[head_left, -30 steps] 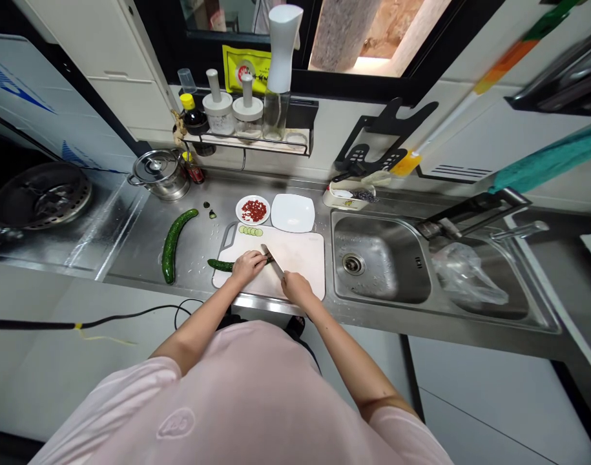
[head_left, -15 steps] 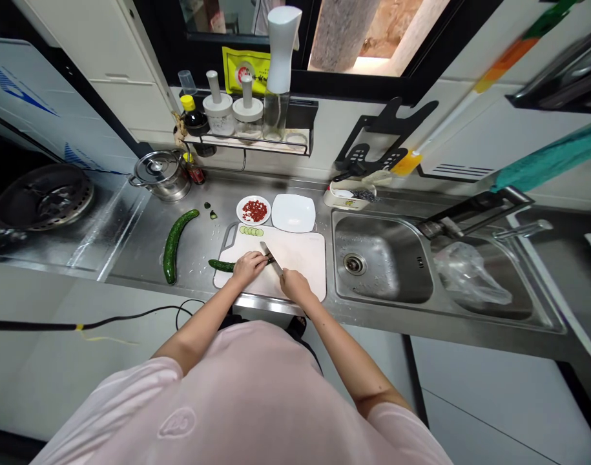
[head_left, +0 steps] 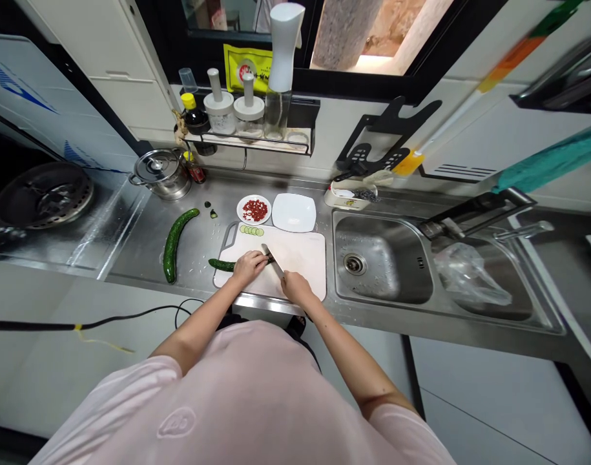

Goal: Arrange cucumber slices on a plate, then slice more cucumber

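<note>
On the white cutting board (head_left: 305, 261), my left hand (head_left: 249, 267) is wrapped over a dark green cucumber (head_left: 221, 265), whose left end sticks out past my fingers. My right hand (head_left: 296, 287) grips a knife (head_left: 274, 261) by its handle. The blade points up and left, beside my left fingertips at the cucumber's right end. A short row of cucumber slices (head_left: 251, 230) lies at the board's top left edge. Another whole cucumber (head_left: 174, 245) rests on the steel counter to the left.
Behind the board stand a plate of chopped red pieces (head_left: 255, 210) and a white square plate (head_left: 294, 212). The sink (head_left: 382, 258) is at the right. A lidded pot (head_left: 162, 174) and a pan (head_left: 43, 196) are at the left. Cucumber scraps (head_left: 213, 213) lie near the plates.
The view has shifted very slightly. Both hands, the knife and the cucumber hold almost the same positions on the board.
</note>
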### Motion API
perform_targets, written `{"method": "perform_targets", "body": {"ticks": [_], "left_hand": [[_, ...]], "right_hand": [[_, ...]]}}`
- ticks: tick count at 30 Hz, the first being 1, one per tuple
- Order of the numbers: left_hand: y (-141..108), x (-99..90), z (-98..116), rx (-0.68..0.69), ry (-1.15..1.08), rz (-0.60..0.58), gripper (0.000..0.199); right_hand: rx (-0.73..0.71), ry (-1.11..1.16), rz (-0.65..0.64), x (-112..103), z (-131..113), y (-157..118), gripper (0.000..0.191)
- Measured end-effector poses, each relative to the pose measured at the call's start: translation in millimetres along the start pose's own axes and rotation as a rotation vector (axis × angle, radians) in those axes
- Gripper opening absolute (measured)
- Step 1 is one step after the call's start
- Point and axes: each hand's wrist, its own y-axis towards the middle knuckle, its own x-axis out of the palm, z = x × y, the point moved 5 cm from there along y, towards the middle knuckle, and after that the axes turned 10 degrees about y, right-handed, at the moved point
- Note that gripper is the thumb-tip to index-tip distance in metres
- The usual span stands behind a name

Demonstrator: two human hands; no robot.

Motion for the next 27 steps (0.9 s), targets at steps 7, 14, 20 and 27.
{"method": "perform_targets", "body": {"ticks": [7,14,20,27], "left_hand": [[0.1,-0.5,0.1,-0.002,-0.014,0.006,0.022],[0.7,-1.2,1.2,0.006,-0.001,0.005,0.023],[0.3,-1.5,0.9,0.006,0.002,0.008,0.022],[0.7,-0.4,-0.4,-0.003,-0.012,-0.003,0.023]], "right_hand": [[0.001,0.000,-0.001,-1.3,-4.0,5.7,0.026],[-0.018,0.010,0.014,-1.0,-7.9,13.9,0.027],[-0.009,0.006,0.021,-1.5,-9.8,15.0,0.027],[0.013,-0.010,0.005,5.5,2.8,-1.9,0.026]]}}
